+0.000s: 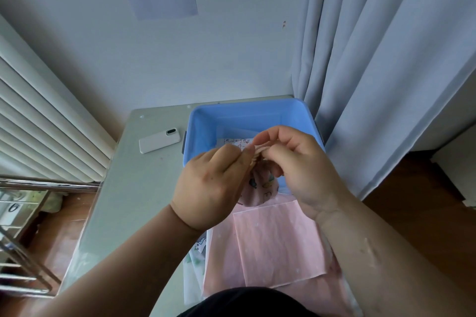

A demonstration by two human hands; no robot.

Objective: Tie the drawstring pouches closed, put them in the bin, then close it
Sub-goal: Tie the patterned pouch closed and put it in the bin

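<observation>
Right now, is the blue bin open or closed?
Open. The blue bin has no lid on it, and its inside shows, with a printed white item lying in it.

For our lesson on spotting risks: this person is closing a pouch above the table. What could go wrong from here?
1. The left hand and right hand pinch only the gathered neck of the pink pouch; a loose tie might reopen.
2. The pouch hangs near the blue bin's front rim; if let go now, it may land outside.
3. The phone lies close beside the bin; shifting the bin could knock it.
</observation>
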